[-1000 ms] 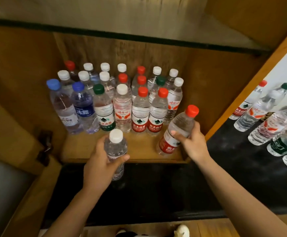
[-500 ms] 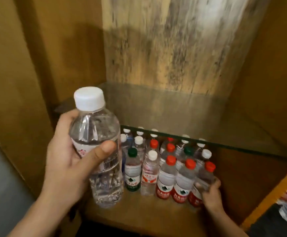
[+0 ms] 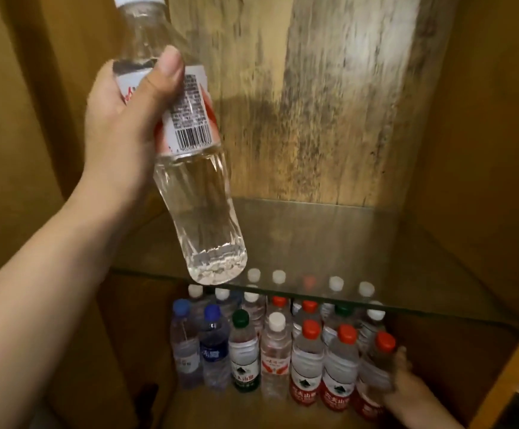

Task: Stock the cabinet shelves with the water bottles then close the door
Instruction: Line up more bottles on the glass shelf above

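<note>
Head view: left hand (image 3: 121, 125) has its grip wrapped round the label band of a white-capped water bottle (image 3: 190, 168), thumb across the front. Bottle's long axis tilted, cap up and left, base down and right, base hanging just above the near edge of the glass shelf (image 3: 375, 252), not touching it. Glass shelf lies far and right of the grip; the next move likely needs the base carried farther in and the axis righted. Right hand (image 3: 406, 385), low right and blurred, is against a red-capped bottle (image 3: 375, 366) at the right end of the lower shelf's front row; cannot tell whether its fingers are curled on it.
</note>
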A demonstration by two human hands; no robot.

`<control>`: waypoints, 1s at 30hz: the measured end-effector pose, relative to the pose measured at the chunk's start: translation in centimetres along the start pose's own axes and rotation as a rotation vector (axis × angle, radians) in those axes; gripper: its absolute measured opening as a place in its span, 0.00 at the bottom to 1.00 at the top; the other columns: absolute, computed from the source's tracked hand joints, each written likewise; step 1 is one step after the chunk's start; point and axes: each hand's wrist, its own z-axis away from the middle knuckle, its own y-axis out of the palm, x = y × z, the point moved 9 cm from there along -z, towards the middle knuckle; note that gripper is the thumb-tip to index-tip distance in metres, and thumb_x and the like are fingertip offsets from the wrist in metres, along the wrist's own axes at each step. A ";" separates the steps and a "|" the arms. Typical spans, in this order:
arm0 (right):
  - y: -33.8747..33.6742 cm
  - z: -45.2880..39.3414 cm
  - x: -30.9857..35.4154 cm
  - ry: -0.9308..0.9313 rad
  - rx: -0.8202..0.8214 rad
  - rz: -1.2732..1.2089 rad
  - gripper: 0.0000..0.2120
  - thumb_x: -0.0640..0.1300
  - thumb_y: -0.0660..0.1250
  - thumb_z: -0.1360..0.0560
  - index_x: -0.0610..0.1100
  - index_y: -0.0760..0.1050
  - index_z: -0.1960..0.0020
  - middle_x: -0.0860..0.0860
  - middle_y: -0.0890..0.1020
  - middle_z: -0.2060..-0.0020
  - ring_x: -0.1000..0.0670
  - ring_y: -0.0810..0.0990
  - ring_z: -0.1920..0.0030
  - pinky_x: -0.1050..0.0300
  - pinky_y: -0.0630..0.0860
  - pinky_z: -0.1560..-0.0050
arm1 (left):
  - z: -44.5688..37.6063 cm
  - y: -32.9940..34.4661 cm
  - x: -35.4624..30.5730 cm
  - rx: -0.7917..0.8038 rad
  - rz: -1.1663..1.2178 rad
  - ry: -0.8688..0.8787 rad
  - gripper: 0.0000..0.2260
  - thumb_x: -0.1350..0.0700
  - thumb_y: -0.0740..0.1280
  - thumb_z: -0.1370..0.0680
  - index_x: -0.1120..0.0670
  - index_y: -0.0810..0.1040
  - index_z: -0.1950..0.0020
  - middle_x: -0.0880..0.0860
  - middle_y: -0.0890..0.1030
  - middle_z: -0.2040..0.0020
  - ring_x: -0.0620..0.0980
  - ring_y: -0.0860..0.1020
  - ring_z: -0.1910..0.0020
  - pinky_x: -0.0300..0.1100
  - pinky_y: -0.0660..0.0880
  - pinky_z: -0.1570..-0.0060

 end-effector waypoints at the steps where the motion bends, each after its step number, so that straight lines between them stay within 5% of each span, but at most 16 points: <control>1: -0.1 0.8 0.4 -0.067 -0.011 0.014 0.45 0.51 0.64 0.24 0.45 0.31 0.26 0.43 0.44 0.24 0.45 0.54 0.25 0.58 0.60 0.29 | -0.5 0.3 0.2 -0.007 -0.023 -0.009 0.28 0.41 0.67 0.31 0.62 0.72 0.42 0.54 0.80 0.53 0.55 0.81 0.52 0.51 0.78 0.49; 4: 0.5 4.1 5.7 -0.260 0.273 0.150 0.31 0.57 0.66 0.27 0.73 0.48 0.37 0.66 0.54 0.32 0.61 0.58 0.32 0.66 0.59 0.33 | -1.6 1.3 1.1 -0.016 -0.127 -0.021 0.16 0.39 0.67 0.32 0.46 0.71 0.51 0.49 0.79 0.51 0.50 0.80 0.47 0.50 0.76 0.43; 7: -1.2 9.1 11.9 -0.373 0.425 0.201 0.17 0.64 0.64 0.30 0.85 0.59 0.56 0.85 0.63 0.48 0.78 0.64 0.44 0.80 0.62 0.43 | -2.8 2.3 2.1 -0.010 -0.165 -0.018 0.14 0.40 0.68 0.31 0.45 0.69 0.53 0.44 0.78 0.53 0.43 0.79 0.51 0.44 0.76 0.45; 9: -3.0 11.9 16.3 -0.445 0.464 0.205 0.13 0.68 0.64 0.34 0.81 0.65 0.52 0.78 0.75 0.52 0.73 0.73 0.47 0.73 0.71 0.44 | -3.9 3.1 2.6 -0.007 -0.193 -0.022 0.13 0.40 0.68 0.30 0.44 0.69 0.53 0.43 0.77 0.54 0.40 0.78 0.53 0.39 0.76 0.48; 11: -5.0 13.3 21.0 -0.569 0.418 0.172 0.22 0.67 0.64 0.37 0.67 0.73 0.44 0.62 0.82 0.55 0.62 0.80 0.54 0.64 0.78 0.50 | -5.0 3.6 3.4 -0.012 -0.224 -0.038 0.15 0.39 0.68 0.30 0.44 0.69 0.52 0.42 0.77 0.53 0.39 0.78 0.53 0.37 0.75 0.49; 16: -8.9 9.2 30.9 -0.700 0.104 -0.071 0.15 0.44 0.69 0.28 0.42 0.74 0.43 0.46 0.81 0.63 0.51 0.80 0.65 0.58 0.80 0.66 | -6.3 4.6 6.0 0.008 -0.346 -0.115 0.24 0.35 0.68 0.33 0.49 0.68 0.46 0.44 0.77 0.52 0.45 0.77 0.50 0.48 0.75 0.45; 20: -7.8 3.2 34.8 -0.624 -0.084 -0.148 0.30 0.46 0.72 0.30 0.42 0.63 0.33 0.51 0.75 0.56 0.51 0.77 0.56 0.53 0.79 0.60 | -5.6 4.6 8.1 -0.016 -0.429 -0.179 0.30 0.34 0.70 0.36 0.52 0.68 0.44 0.50 0.79 0.47 0.51 0.78 0.48 0.53 0.75 0.45; 24: -4.5 -1.5 37.3 -0.572 -0.072 -0.292 0.31 0.43 0.74 0.33 0.41 0.63 0.35 0.44 0.78 0.44 0.42 0.78 0.43 0.43 0.77 0.44 | -5.4 3.5 10.2 -0.098 -0.587 -0.214 0.33 0.33 0.68 0.35 0.54 0.67 0.41 0.52 0.78 0.45 0.55 0.77 0.46 0.47 0.73 0.51; 30: -2.4 -5.9 40.4 -0.561 -0.170 -0.265 0.27 0.38 0.68 0.29 0.40 0.61 0.34 0.41 0.72 0.37 0.41 0.73 0.37 0.49 0.71 0.37 | -6.7 1.5 13.1 -0.154 -0.612 -0.244 0.36 0.35 0.70 0.35 0.54 0.65 0.36 0.53 0.76 0.41 0.54 0.75 0.42 0.50 0.74 0.48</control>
